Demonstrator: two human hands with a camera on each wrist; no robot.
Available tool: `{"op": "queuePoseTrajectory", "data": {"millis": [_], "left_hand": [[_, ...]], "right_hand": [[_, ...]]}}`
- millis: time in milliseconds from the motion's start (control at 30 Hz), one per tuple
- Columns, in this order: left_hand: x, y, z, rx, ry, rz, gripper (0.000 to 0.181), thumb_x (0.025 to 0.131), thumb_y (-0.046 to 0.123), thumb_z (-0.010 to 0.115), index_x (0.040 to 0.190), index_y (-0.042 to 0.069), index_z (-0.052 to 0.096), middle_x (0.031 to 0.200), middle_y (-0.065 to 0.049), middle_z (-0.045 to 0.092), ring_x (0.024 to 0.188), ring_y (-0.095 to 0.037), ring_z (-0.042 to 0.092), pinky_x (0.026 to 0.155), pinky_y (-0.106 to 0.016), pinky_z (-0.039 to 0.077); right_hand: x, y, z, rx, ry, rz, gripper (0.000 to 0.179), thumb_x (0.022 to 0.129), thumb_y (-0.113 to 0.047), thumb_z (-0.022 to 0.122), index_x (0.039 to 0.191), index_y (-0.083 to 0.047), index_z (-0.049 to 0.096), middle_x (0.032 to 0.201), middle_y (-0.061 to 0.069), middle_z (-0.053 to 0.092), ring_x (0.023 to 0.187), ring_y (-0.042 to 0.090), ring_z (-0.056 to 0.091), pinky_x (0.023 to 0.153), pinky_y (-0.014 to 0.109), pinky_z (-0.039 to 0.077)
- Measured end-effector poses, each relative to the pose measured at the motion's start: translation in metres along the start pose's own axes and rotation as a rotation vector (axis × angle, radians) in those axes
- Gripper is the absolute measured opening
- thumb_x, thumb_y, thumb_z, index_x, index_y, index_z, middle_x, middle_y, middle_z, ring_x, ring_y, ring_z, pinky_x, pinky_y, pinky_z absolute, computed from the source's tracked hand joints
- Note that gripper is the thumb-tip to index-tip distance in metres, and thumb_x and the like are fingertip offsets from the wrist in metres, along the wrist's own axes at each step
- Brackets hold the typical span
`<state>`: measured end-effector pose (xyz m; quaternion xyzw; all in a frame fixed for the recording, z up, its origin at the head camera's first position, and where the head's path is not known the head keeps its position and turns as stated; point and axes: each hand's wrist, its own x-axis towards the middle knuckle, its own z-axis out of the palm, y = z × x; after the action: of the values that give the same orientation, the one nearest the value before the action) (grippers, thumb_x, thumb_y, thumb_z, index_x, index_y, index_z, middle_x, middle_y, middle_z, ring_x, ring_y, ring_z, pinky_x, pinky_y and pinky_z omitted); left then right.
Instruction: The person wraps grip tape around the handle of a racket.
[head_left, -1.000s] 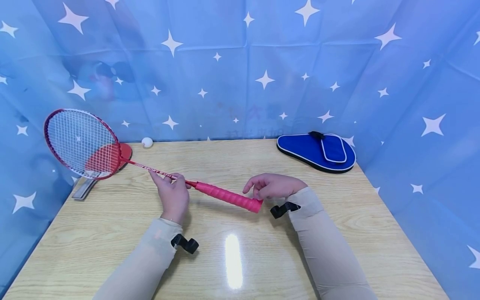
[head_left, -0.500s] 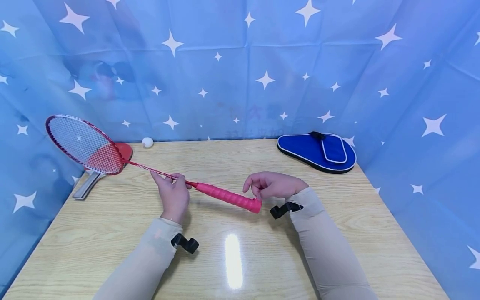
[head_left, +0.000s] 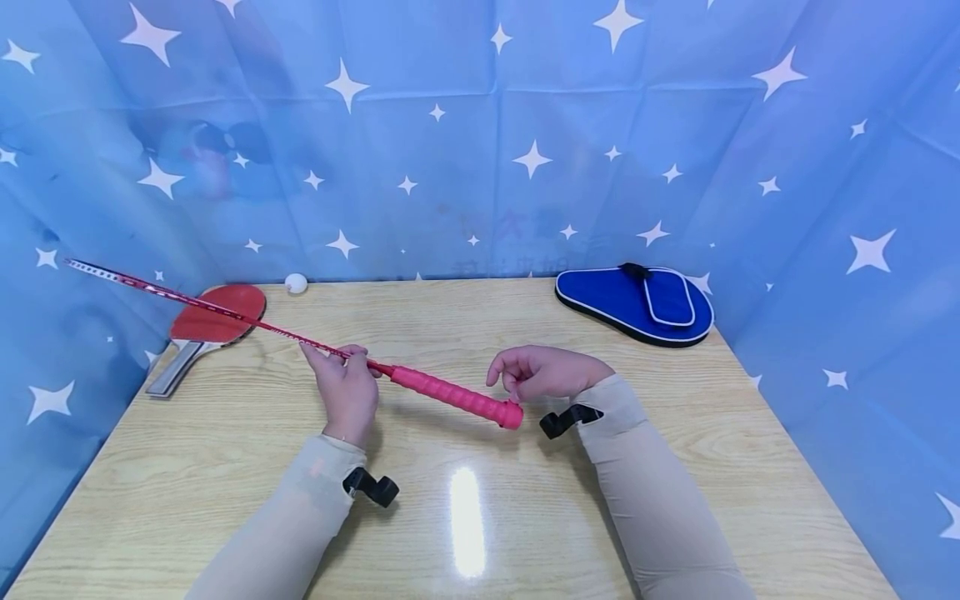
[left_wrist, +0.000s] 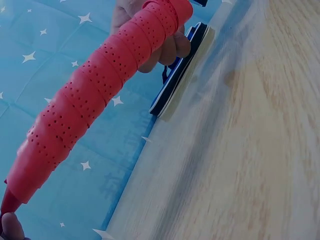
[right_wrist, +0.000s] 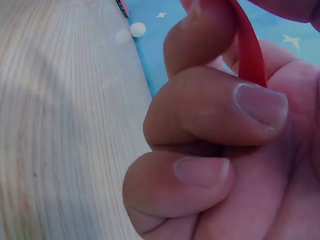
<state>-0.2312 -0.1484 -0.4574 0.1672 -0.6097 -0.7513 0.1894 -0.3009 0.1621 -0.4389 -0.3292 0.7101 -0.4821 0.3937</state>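
Observation:
A red badminton racket (head_left: 298, 337) is held above the table, its head seen edge-on at the left. My left hand (head_left: 347, 398) pinches the shaft just ahead of the handle. Perforated pinkish-red grip tape (left_wrist: 85, 100) wraps the handle in the left wrist view. At the butt end is my right hand (head_left: 553, 372), its fingers curled. The right wrist view shows a red strip (right_wrist: 251, 55) running between those fingers and up toward the thumb. Where the strip joins the handle is hidden there.
A red table tennis bat (head_left: 232, 300) lies at the table's back left, partly behind the racket. Near it sits a white ball (head_left: 296, 283). A blue bat case (head_left: 622, 300) lies at the back right. Behind the wooden table (head_left: 420, 517) hangs a starry blue curtain (head_left: 450, 133).
The racket has turned about its long axis, so its head went from a broad face to an edge-on line. The bat behind it shows more. Both hands stay nearly in place.

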Motion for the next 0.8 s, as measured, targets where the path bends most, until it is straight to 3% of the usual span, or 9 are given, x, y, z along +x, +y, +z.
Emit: {"op": "queuePoseTrajectory", "data": {"millis": [100, 233, 333, 467, 700, 800], "left_hand": [[-0.0006, 0.0006, 0.0004, -0.016, 0.009, 0.015, 0.094, 0.106, 0.001, 0.043, 0.164, 0.019, -0.029, 0.103, -0.017, 0.052, 0.081, -0.015, 0.051, 0.068, -0.022, 0.051], [-0.0010, 0.0005, 0.0003, -0.035, 0.011, 0.038, 0.092, 0.106, 0.000, 0.041, 0.164, 0.017, -0.029, 0.102, -0.012, 0.053, 0.088, -0.018, 0.052, 0.070, -0.022, 0.053], [-0.0009, -0.0001, 0.0004, -0.029, 0.011, 0.042, 0.091, 0.107, 0.001, 0.041, 0.164, 0.016, -0.029, 0.101, -0.007, 0.054, 0.090, -0.020, 0.053, 0.071, -0.023, 0.053], [-0.0004, -0.0006, 0.0006, -0.039, 0.003, 0.039, 0.091, 0.107, 0.001, 0.040, 0.164, 0.017, -0.028, 0.104, -0.009, 0.054, 0.096, -0.024, 0.053, 0.072, -0.023, 0.050], [-0.0014, -0.0001, -0.0010, -0.046, -0.008, 0.008, 0.096, 0.109, 0.010, 0.052, 0.166, 0.026, -0.023, 0.144, -0.018, 0.049, 0.102, -0.021, 0.064, 0.082, -0.020, 0.057], [-0.0022, 0.0002, -0.0012, -0.037, -0.004, -0.007, 0.100, 0.108, 0.012, 0.056, 0.166, 0.029, -0.024, 0.146, -0.019, 0.050, 0.101, -0.021, 0.069, 0.089, -0.022, 0.059]], "right_hand": [[0.0012, 0.0001, -0.0004, 0.015, -0.025, 0.024, 0.045, 0.092, 0.009, 0.054, 0.136, 0.012, 0.051, 0.096, 0.009, 0.069, 0.088, 0.027, 0.062, 0.078, 0.029, 0.051], [0.0031, -0.0002, -0.0002, 0.034, -0.067, 0.076, 0.044, 0.096, 0.003, 0.056, 0.139, 0.005, 0.057, 0.106, 0.012, 0.078, 0.077, 0.018, 0.058, 0.067, 0.025, 0.044], [0.0038, -0.0005, 0.0004, 0.029, -0.086, 0.101, 0.045, 0.095, 0.001, 0.056, 0.139, -0.004, 0.063, 0.096, 0.007, 0.078, 0.064, 0.016, 0.043, 0.058, 0.026, 0.031], [0.0035, -0.0012, 0.0013, 0.024, -0.089, 0.112, 0.045, 0.094, 0.000, 0.058, 0.137, -0.010, 0.067, 0.086, 0.004, 0.075, 0.059, 0.017, 0.036, 0.057, 0.030, 0.028], [0.0024, -0.0014, 0.0008, 0.026, -0.069, 0.106, 0.040, 0.095, -0.001, 0.062, 0.135, -0.003, 0.063, 0.098, 0.009, 0.075, 0.063, 0.018, 0.043, 0.056, 0.026, 0.032], [0.0017, -0.0019, 0.0006, 0.031, -0.063, 0.109, 0.041, 0.094, -0.002, 0.063, 0.135, -0.002, 0.063, 0.101, 0.011, 0.073, 0.067, 0.019, 0.046, 0.057, 0.025, 0.035]]}}
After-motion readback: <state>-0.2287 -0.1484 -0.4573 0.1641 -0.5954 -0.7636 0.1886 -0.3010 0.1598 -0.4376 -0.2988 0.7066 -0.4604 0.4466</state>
